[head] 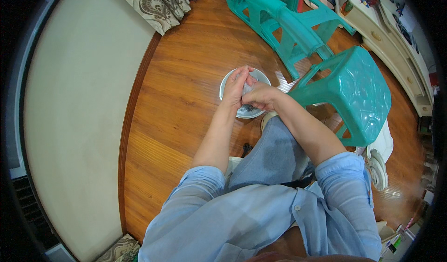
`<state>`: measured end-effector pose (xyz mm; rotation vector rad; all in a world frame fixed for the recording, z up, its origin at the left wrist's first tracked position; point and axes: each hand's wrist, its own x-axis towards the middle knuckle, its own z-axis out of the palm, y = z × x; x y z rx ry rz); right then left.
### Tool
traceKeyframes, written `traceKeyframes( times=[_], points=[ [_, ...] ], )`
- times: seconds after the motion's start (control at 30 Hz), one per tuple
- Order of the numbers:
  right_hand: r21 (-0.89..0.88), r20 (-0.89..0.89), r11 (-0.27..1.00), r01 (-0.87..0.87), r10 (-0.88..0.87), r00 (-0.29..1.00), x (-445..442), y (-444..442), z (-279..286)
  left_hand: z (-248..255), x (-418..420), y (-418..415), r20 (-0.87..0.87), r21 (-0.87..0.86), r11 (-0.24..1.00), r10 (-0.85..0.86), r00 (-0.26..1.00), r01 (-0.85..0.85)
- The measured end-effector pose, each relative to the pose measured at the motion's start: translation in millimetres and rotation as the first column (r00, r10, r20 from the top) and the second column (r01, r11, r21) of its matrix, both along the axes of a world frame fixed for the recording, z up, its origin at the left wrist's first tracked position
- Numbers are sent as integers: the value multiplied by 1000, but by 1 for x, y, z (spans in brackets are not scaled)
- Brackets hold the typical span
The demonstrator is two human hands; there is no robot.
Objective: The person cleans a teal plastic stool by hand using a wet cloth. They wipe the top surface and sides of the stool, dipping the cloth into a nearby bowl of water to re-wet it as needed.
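A whitish, see-through bundle [247, 88], perhaps thin plastic film, is held between my two hands. My left hand [233, 87] wraps it from the left with the fingers curled over its top. From the right, my right hand [260, 96] closes around its lower side. Both hands are over a round white basin [248, 115] on the floor. Some dark matter shows inside near the basin's front; the rest of its contents is hidden under my hands.
A green plastic stool [365, 94] stands close to my right forearm. Beyond it, more green stools [279, 14] lie tipped over. A pale wall [83, 122] runs along the left, with a patterned curtain [157, 3] ahead. A cream drawer cabinet [380, 38] is at the far right.
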<state>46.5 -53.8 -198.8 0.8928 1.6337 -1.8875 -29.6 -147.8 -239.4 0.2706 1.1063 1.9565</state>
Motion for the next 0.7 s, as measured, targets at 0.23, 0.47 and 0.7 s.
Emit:
traceKeyframes(
  times=[0.23,0.47,0.7],
  points=[
    [646,-9,712,-275,368,930,-6,-5,-14,-12,3,10,-74,-50,988,145,987,-149],
    [752,205,498,-432,446,871,-10,-7,-23,-13,5,16,-12,-152,956,253,967,-252],
    [821,90,520,-236,290,953,-1,-15,5,-23,-11,2,128,-27,986,169,977,-167]
  ],
)
